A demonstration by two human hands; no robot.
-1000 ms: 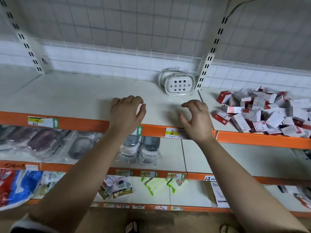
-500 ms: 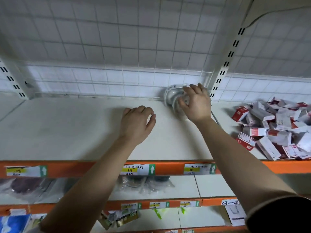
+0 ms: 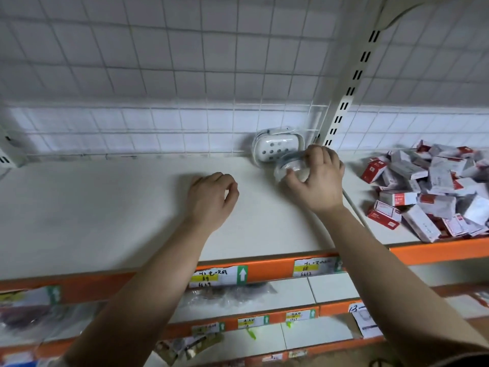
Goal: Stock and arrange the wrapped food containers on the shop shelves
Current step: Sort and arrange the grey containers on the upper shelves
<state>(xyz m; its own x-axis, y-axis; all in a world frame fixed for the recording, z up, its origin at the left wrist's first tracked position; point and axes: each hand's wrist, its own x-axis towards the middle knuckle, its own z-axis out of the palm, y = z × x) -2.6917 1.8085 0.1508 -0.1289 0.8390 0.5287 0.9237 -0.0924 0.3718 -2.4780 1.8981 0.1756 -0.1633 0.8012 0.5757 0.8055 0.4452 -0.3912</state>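
Note:
A white wrapped container (image 3: 275, 148) with dark holes leans on edge against the wire grid at the back of the top shelf (image 3: 105, 207). In front of it my right hand (image 3: 317, 178) grips a second clear wrapped container (image 3: 289, 165), fingers over its top and thumb at its front. My left hand (image 3: 211, 200) rests on the bare shelf to the left, fingers loosely curled and holding nothing.
A heap of red and white small boxes (image 3: 434, 192) fills the neighbouring shelf on the right, past a slotted upright post (image 3: 349, 86). Lower shelves behind orange price rails (image 3: 264, 274) hold plastic-wrapped goods (image 3: 230, 295). The wire grid (image 3: 158, 75) backs the shelf.
My right hand reached from the shelf's front edge to the back, took hold of a clear wrapped container and drew it slightly forward. My left hand moved a little further onto the shelf.

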